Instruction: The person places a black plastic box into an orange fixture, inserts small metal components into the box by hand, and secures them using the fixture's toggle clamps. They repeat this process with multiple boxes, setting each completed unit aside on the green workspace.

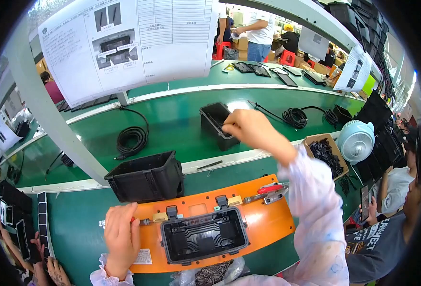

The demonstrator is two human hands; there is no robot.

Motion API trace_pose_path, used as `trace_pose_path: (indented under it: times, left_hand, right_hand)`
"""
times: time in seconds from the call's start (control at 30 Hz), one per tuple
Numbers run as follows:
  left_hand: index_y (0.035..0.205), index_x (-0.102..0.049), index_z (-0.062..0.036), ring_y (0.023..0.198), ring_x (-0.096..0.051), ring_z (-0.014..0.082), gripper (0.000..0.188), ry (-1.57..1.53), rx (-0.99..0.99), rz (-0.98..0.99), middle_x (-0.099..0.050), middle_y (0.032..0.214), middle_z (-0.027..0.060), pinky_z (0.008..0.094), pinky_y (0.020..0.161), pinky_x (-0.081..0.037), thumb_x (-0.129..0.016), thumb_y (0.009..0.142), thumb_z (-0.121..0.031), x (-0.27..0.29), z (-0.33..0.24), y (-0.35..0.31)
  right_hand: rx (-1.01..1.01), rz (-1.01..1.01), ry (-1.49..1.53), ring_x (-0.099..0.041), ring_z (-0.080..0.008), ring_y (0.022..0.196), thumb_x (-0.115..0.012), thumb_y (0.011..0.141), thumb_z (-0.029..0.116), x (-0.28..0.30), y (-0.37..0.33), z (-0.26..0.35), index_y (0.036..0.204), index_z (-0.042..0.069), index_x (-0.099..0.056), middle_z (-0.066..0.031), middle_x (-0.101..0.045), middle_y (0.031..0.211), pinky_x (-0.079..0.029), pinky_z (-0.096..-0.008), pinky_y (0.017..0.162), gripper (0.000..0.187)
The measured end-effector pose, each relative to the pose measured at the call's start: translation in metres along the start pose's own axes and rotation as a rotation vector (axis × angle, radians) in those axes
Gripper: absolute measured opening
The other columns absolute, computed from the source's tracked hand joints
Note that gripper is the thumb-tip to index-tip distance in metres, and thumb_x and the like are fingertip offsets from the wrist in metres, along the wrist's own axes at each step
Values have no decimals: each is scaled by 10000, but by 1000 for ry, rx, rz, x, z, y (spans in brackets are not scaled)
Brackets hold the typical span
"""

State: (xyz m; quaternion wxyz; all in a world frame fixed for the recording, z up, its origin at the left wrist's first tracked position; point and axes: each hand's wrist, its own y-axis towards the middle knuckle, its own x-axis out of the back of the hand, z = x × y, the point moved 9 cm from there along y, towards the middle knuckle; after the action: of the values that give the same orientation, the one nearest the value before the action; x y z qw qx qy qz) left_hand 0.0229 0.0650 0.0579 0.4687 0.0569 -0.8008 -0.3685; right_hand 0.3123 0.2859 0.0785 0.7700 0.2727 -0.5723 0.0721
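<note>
On an orange plate (267,217) lies an open black plastic housing (204,237), its ribbed inside facing up. Toggle clamps with beige blocks flank its far edge; the right clamp (271,194) has a red handle. My left hand (121,236) is closed at the left clamp, a bit of red showing by its thumb and the rest of the handle covered. Over the near right rim of a small black bin (208,128) on the raised shelf, my right hand (251,128) has its fingertips pinched together. Anything between them is too small or hidden to tell.
A large black bin (146,177) stands behind the plate. Coiled black cables (133,141) lie on the shelf. At right are a carton of small black parts (326,155) and a pale blue fan (357,142). A bag of metal pins (213,275) sits nearest me. People work at both sides.
</note>
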Motion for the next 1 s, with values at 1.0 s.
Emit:
trace_pose_path:
  times: [1.0]
  left_hand:
    - [1337, -588, 8, 1099, -632, 324, 510, 209, -58, -21, -640, 1218, 164, 500, 1020, -465, -719, 845, -21, 2, -16, -5]
  right_hand:
    - [172, 430, 342, -691, -329, 937, -763, 840, 106, -6, -104, 12, 1128, 0, -732, -163, -733, 1071, -559, -398, 845, 309]
